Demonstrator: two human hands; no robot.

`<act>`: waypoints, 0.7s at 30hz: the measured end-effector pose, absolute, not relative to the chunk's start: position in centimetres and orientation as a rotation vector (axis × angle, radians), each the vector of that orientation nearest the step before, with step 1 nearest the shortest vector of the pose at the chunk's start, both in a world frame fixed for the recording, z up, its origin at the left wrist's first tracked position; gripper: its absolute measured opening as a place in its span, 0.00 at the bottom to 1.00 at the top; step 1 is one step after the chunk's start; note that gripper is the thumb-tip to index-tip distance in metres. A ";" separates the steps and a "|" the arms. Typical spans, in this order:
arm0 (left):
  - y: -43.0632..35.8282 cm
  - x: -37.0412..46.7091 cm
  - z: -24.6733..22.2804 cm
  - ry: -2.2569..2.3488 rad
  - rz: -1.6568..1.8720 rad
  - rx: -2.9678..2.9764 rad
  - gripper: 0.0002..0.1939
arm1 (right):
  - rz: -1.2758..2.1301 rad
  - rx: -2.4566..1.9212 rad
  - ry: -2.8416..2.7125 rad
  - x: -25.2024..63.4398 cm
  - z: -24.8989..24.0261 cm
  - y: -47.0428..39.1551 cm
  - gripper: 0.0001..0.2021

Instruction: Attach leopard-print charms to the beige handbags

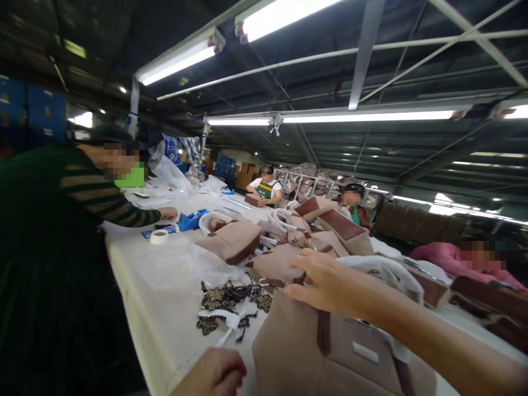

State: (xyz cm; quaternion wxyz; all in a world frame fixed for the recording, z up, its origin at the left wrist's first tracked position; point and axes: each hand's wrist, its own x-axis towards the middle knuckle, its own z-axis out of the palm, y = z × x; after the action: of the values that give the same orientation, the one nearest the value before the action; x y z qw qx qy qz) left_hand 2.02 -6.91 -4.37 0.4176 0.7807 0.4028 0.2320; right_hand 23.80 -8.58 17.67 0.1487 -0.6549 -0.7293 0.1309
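Note:
A beige handbag with brown leather trim and a small metal plate stands close in front of me. Over its top edge reaches my right hand, thumb and fingers apart, close to a metal clasp and another beige handbag; I see nothing held in it. At the bottom edge, left of the near bag, my left hand has its fingers curled in; their inside is hidden. Just beyond it lie leopard-print charms with black lace trim and a white strip.
A pile of beige and brown handbags covers the table's far right. On the white table lie a tape roll, blue packaging and clear plastic. A person in dark green leans in at left; other people work beyond.

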 end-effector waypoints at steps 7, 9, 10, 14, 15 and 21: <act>0.5 2.4 -2.5 1.430 0.744 2.435 0.17 | 0.047 -1.941 -2.658 21.9 13.7 -10.4 0.09; 3.0 3.4 -2.3 1.487 0.698 2.462 0.17 | 0.003 -1.976 -2.635 22.4 12.9 -10.0 0.11; 4.2 4.0 -2.4 1.501 0.682 2.469 0.16 | -0.033 -1.951 -2.629 22.7 12.6 -9.8 0.12; 7.6 6.9 -2.8 1.441 0.559 2.545 0.10 | -0.228 -1.853 -2.692 23.5 12.0 -9.6 0.22; 8.2 7.6 -3.0 1.410 0.510 2.557 0.07 | -0.266 -1.807 -2.741 23.6 11.9 -9.7 0.25; 10.1 9.7 -4.2 1.334 0.377 2.492 0.11 | -0.516 -1.554 -2.914 25.0 10.3 -9.5 0.34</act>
State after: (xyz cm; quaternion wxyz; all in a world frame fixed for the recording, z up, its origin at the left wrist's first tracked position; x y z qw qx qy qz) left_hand 9.71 10.12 -4.16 0.1445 0.8646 0.4631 0.1309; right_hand 25.03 -9.54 10.32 -0.1006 -0.4626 -0.8674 -0.1537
